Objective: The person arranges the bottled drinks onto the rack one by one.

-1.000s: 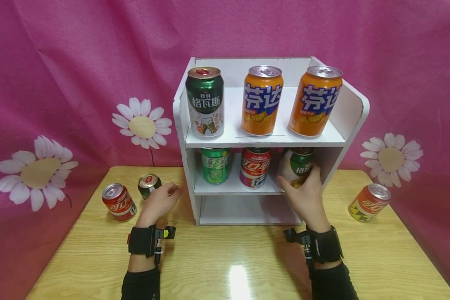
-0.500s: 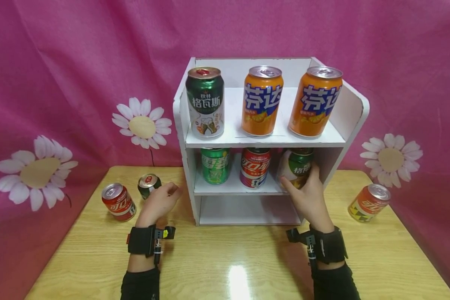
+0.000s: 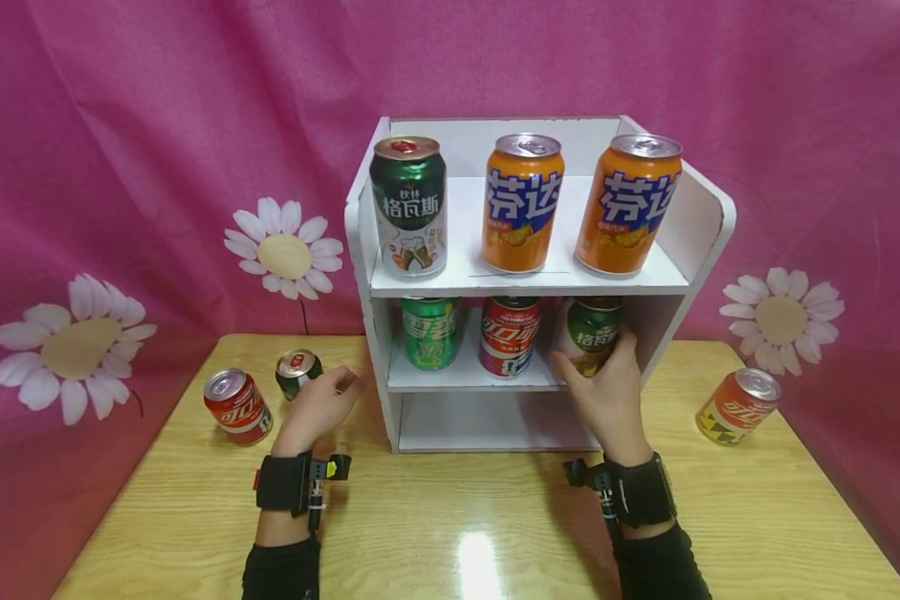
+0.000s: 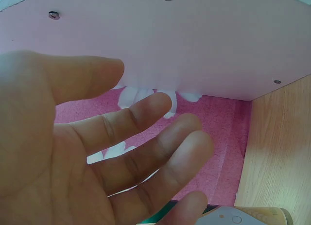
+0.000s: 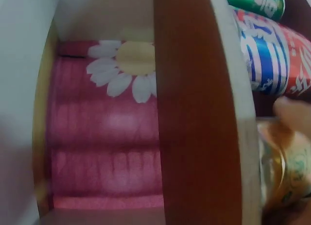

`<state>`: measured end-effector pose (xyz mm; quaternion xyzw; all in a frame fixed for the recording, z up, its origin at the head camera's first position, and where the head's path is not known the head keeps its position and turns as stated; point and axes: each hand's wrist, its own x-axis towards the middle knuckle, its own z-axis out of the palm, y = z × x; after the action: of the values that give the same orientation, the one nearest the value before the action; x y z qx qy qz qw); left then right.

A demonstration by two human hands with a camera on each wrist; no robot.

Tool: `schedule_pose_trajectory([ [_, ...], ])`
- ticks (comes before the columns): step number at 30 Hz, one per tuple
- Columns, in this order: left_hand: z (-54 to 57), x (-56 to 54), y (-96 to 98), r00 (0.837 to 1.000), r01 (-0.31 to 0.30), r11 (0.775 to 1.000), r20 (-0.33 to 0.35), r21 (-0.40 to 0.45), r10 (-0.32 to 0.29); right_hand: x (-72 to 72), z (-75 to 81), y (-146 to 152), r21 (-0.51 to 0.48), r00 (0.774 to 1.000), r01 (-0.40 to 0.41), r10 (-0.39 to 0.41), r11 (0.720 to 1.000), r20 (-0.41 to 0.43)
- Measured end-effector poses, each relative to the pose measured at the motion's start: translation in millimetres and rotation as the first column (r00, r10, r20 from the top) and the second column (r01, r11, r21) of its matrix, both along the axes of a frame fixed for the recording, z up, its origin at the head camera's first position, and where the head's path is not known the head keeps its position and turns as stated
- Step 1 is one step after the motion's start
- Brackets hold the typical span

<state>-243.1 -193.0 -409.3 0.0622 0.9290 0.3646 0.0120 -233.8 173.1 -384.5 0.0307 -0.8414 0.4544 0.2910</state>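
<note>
In the head view my right hand (image 3: 606,392) grips a green and white drink can (image 3: 592,332) at the right of the middle shelf, thumb on its left side and fingers on its right. The can stands upright. Its gold lower part (image 5: 279,162) shows beside my blurred thumb in the right wrist view. My left hand (image 3: 322,408) hovers left of the white shelf unit (image 3: 528,287), fingers loosely bent and apart around nothing. Beside the held can are a red cola can (image 3: 510,335) and a green soda can (image 3: 430,333).
The top shelf bears a green and white can (image 3: 410,208) and two orange soda cans (image 3: 523,204). On the wooden table (image 3: 420,525) stand a red can (image 3: 238,407) and a dark green can (image 3: 297,371) at left, and a red and yellow can (image 3: 738,406) at right.
My right hand and wrist swing right, then back left. The gripped can shifts slightly left, and its label turns more to the front. My left hand stays in place.
</note>
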Motion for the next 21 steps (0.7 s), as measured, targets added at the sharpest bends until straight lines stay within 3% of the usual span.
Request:
schedule_pose_trajectory([
  [7, 0.3, -0.4, -0.5, 1.0, 0.006, 1.0, -0.012, -0.004, -0.006, 2.2, 3.3, 8.0, -0.012, 0.991, -0.11, 0.111, 0.994, 0.08],
  [11, 0.6, -0.6, -0.7, 1.0, 0.006, 1.0, -0.009, -0.012, -0.006, 3.3, 4.8, 10.1, 0.039, 0.989, -0.115, 0.111, 0.993, 0.095],
  [21, -1.3, -1.2, 1.1, 1.0, 0.0, 1.0, -0.008, -0.013, 0.0, 2.4, 3.9, 7.7, 0.045, 0.994, -0.084, 0.08, 0.995, 0.075],
])
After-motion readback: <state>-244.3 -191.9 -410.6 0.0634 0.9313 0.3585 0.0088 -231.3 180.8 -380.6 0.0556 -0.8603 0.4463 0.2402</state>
